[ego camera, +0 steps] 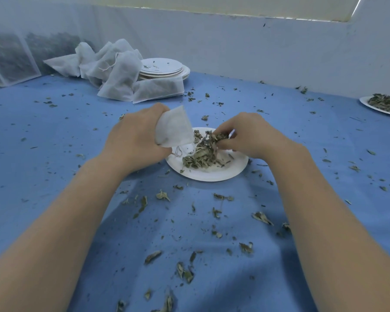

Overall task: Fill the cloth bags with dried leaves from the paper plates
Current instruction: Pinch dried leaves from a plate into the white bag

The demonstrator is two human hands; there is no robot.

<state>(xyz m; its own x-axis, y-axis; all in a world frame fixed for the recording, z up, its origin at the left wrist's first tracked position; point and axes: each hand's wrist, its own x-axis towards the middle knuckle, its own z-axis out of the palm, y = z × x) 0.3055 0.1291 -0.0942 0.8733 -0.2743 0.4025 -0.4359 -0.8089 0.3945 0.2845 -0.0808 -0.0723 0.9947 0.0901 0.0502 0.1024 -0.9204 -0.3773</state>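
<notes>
Loose leaf scraps (pixel 185 273) lie scattered over the blue cloth (pixel 54 136) that covers the desk, thickest along its near edge between the two forearms. Further in, at the middle of the desk, sits one white paper plate (pixel 208 174) with a heap of dried leaves (pixel 200 156) on it.

The left hand (pixel 133 140) hovers over the plate's left rim, its fingers curled round one small cloth bag (pixel 175 127), gripping it near the lower end so that the bag stands tilted above the plate; its drawstring (pixel 178 152) dangles down by the rim. The right hand (pixel 254 136) is over the right half of the plate, fingers bent and closed on a clump of the dried leaves, which it holds just beside the bag. Whether the bag's mouth is spread wide is hard to judge, as the left hand hides it.

Towards the far left corner lies a pile of cloth bags (pixel 119 70), roughly five or six as far as the crumpled folds allow a count; at least one shows dark leaves inside. Touching that pile on its right is one stack of empty paper plates (pixel 162 68). At the far left edge stand two mesh-covered boxes (pixel 11 59) holding dark leaves. At the right edge, well apart from the hands, a second plate of leaves (pixel 385 104) is partly cut off by the frame.
</notes>
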